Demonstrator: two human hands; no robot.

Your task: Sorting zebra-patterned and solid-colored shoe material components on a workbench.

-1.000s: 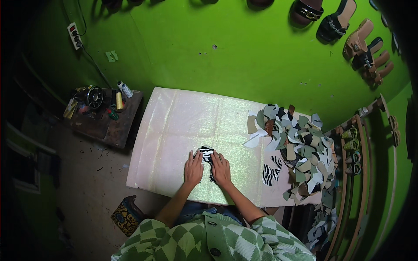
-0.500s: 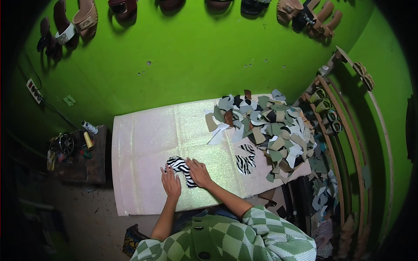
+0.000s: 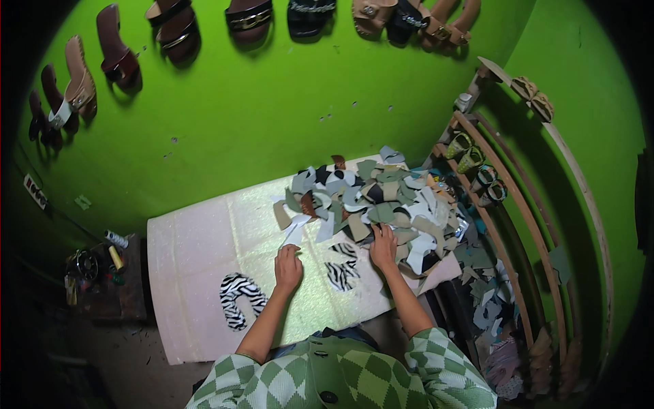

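My left hand (image 3: 289, 268) hovers over or rests on the table's middle, fingers loosely bent, their tips beside the lower end of a white scrap (image 3: 296, 230). With fingers somewhat apart, my right hand (image 3: 383, 248) reaches the near edge of a heap of cut scraps (image 3: 388, 194) in green, beige, white and black. What lies under its fingertips is hidden. A curved zebra-striped piece (image 3: 235, 317) lies flat left of my left forearm, apart from both hands. More zebra-striped material (image 3: 342, 276) lies between my hands, in angular shapes.
Below the hands is a pale, shiny-covered table (image 3: 184, 238). Sandals (image 3: 250, 24) hang along the green wall. At right stands a wooden rack (image 3: 504, 235) with shoes; scraps lie beneath the table's right end. A small dark stand (image 3: 126, 296) with thread spools is at left.
Both hands have left the curved zebra-striped piece and moved right, the right one to the heap. The view has turned right and up, so the table appears farther left.
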